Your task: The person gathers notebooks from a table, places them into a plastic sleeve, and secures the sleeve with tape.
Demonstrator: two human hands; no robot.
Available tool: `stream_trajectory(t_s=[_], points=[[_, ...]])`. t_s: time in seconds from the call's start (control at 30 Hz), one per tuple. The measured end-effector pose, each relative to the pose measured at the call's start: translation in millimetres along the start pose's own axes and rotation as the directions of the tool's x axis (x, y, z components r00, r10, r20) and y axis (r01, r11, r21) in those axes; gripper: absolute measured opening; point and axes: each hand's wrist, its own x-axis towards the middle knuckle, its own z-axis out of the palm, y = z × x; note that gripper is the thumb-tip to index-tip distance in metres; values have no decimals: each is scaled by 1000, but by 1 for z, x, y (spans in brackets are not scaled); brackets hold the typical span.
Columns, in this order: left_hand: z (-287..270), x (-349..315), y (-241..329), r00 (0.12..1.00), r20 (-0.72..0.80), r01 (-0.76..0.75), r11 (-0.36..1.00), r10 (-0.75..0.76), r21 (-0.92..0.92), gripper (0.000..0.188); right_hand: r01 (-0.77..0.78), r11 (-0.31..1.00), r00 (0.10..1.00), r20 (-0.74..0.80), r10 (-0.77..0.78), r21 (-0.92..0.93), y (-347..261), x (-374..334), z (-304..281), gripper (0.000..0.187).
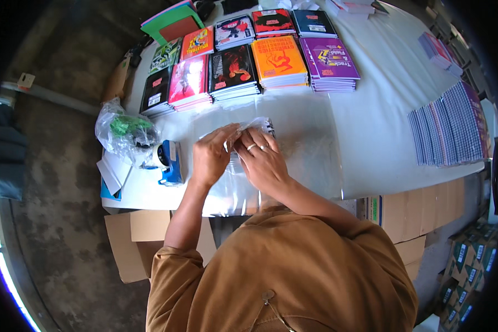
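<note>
Both hands are close together over clear plastic film (315, 144) at the front middle of the table. My left hand (209, 157) curls its fingers round a crumpled piece of clear plastic (233, 133). My right hand (264, 166), with rings on its fingers, meets it from the right and grips the same plastic, its fingertips partly hidden. Just beyond the right fingers shows the black-and-white edge of a small bundle (269, 126); most of it is covered, so its kind is unclear.
Stacks of sports booklets (279, 58) line the table's far side. A blue tape dispenser (171, 160) and a clear bag with green stuff (130, 130) stand at left. More stacked booklets (448, 127) are at right. Cardboard boxes (426, 210) sit below the edge.
</note>
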Motion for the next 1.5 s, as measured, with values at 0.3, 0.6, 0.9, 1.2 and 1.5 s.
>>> stream_trajectory(t_s=[0.3,0.6,0.9,1.2,1.5], points=[[24,-43,-5,966,-194,-201,968,170,-153,24,-147,787,829,-359,429,599,0,10,7,27],[-22,-93,-47,854,-521,-25,999,11,-21,24,34,956,959,-279,52,293,17,-9,16,16],[-116,-139,-226,118,247,986,84,-962,-144,39,76,964,958,-288,1,256,12,-9,20,21],[-96,-239,-229,665,200,652,428,-720,-626,22,48,975,960,-281,15,217,16,-10,19,19],[-59,-75,-64,581,-295,377,572,-759,-728,34,36,975,961,-274,26,217,24,-10,22,23]])
